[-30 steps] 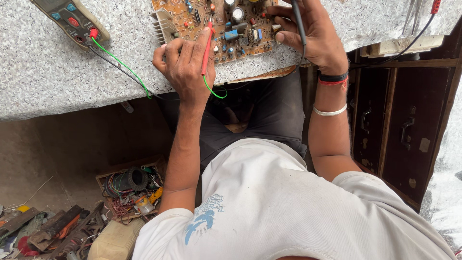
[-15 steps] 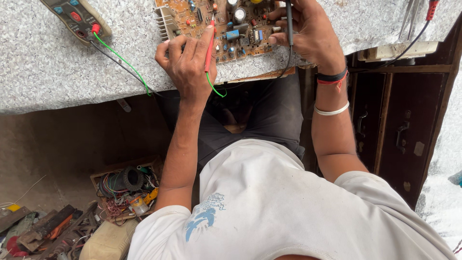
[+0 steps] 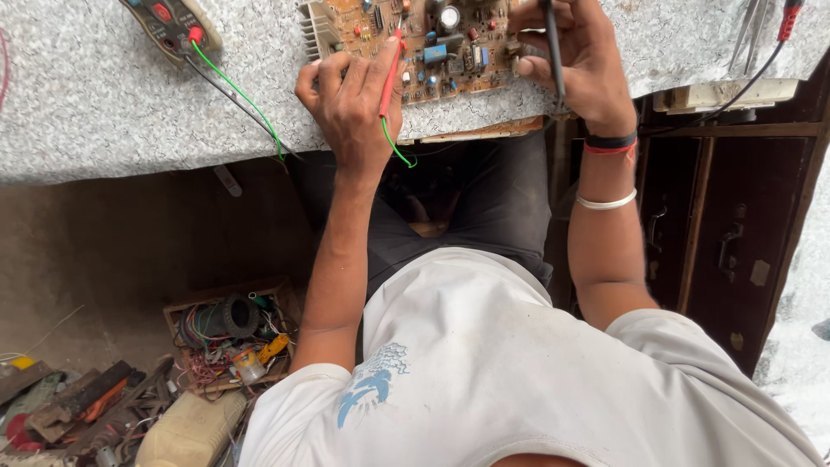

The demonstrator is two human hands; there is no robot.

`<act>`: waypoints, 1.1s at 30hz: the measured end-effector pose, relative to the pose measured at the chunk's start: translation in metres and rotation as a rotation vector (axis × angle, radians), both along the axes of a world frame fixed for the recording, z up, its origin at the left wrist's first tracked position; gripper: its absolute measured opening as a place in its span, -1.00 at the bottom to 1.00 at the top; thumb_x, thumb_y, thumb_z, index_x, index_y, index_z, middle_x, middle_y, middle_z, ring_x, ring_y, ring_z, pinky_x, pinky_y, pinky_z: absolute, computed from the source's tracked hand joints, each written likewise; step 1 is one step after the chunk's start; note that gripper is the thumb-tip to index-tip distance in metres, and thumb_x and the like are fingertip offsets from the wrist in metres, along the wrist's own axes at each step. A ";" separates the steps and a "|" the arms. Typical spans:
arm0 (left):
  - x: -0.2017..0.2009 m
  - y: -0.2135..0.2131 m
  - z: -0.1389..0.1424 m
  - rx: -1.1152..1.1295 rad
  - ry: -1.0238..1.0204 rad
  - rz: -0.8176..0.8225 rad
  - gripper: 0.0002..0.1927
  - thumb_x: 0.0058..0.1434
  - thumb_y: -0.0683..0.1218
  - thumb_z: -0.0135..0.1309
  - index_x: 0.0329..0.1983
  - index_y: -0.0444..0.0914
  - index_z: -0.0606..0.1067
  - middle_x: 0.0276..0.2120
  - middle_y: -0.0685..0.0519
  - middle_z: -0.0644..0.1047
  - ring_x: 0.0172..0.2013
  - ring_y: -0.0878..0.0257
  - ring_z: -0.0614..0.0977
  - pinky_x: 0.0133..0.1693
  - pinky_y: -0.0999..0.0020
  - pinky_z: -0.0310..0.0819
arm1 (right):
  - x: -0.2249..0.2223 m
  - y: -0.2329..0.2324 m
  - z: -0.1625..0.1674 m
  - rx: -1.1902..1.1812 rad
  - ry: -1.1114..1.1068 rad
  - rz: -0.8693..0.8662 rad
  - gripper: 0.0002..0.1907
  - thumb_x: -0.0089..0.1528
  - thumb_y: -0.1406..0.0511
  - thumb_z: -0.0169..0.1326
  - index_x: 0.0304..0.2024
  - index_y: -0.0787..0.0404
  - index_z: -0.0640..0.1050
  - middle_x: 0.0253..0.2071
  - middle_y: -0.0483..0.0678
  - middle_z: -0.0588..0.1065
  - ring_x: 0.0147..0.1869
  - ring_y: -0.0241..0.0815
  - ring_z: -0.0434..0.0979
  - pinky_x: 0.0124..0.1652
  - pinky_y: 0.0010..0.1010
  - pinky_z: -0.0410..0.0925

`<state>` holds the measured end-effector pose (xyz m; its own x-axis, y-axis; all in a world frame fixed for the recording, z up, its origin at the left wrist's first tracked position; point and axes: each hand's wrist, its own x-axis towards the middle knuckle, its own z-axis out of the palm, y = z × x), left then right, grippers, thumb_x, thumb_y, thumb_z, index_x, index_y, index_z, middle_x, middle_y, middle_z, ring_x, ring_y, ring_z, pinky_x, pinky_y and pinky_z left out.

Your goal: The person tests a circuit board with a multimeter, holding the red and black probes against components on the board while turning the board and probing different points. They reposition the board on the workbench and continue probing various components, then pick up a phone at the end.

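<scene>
The left hand (image 3: 350, 108) has slid its closed fingers with the red probe (image 3: 389, 76) closer onto the brown circuit board (image 3: 424, 39) at twelve o'clock on the grey speckled desk (image 3: 95, 104), while the right hand (image 3: 575, 56) keeps pinching the black probe (image 3: 550, 43), so probing continues.

Open speckled worktop (image 3: 104, 104) left of the circuit board (image 3: 424, 43), save the multimeter (image 3: 173, 24) and its green lead (image 3: 242, 95).

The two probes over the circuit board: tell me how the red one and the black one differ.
The red probe lies in the left hand, tilted across its fingers, trailing a green lead. The black probe is in the right hand, held nearly straight up the picture, and looks thinner; its lead is hidden. Both point at the brown circuit board on the speckled table.
</scene>
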<state>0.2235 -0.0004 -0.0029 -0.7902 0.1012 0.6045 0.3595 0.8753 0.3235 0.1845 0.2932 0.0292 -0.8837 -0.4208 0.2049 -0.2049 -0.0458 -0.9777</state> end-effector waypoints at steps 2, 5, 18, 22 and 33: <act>-0.001 -0.001 -0.001 0.015 0.007 -0.008 -0.68 0.40 0.00 0.27 0.18 -0.11 0.58 -0.27 0.21 0.62 -0.02 0.26 0.51 0.23 0.11 0.08 | 0.001 -0.001 -0.005 -0.004 0.127 0.016 -0.57 0.38 0.42 0.35 0.16 0.11 0.39 0.08 -0.08 0.56 0.26 -0.21 0.60 0.28 -0.35 0.51; 0.001 -0.002 0.000 0.010 0.006 -0.006 -0.70 0.41 0.00 0.26 0.17 -0.11 0.59 -0.28 0.20 0.62 -0.02 0.26 0.51 0.23 0.10 0.08 | 0.008 -0.007 -0.013 0.250 0.183 0.005 -0.58 0.28 0.42 0.42 0.08 0.18 0.49 0.04 -0.07 0.54 0.14 -0.20 0.61 0.08 -0.39 0.51; 0.001 -0.005 0.001 0.015 0.010 -0.013 -0.69 0.41 -0.01 0.26 0.19 -0.10 0.58 -0.27 0.23 0.59 -0.01 0.27 0.49 0.23 0.11 0.07 | 0.007 -0.010 -0.010 0.443 0.352 -0.023 -0.63 0.23 0.44 0.46 -0.04 0.23 0.52 0.09 -0.01 0.55 0.26 -0.02 0.57 0.18 -0.27 0.47; 0.001 -0.005 0.002 0.015 0.009 -0.012 -0.68 0.41 -0.01 0.25 0.20 -0.10 0.58 -0.27 0.22 0.59 -0.01 0.27 0.49 0.23 0.12 0.07 | 0.007 -0.011 -0.011 0.452 0.366 -0.029 -0.59 0.21 0.43 0.46 -0.01 0.21 0.52 0.09 -0.02 0.55 0.26 -0.02 0.57 0.18 -0.28 0.49; 0.001 -0.003 0.000 0.007 0.001 -0.008 -0.68 0.42 0.00 0.25 0.20 -0.10 0.58 -0.27 0.22 0.60 0.00 0.27 0.49 0.23 0.10 0.06 | 0.007 -0.009 -0.010 0.458 0.338 -0.021 -0.57 0.19 0.44 0.46 0.01 0.19 0.53 0.02 -0.05 0.51 0.24 -0.06 0.51 0.16 -0.28 0.46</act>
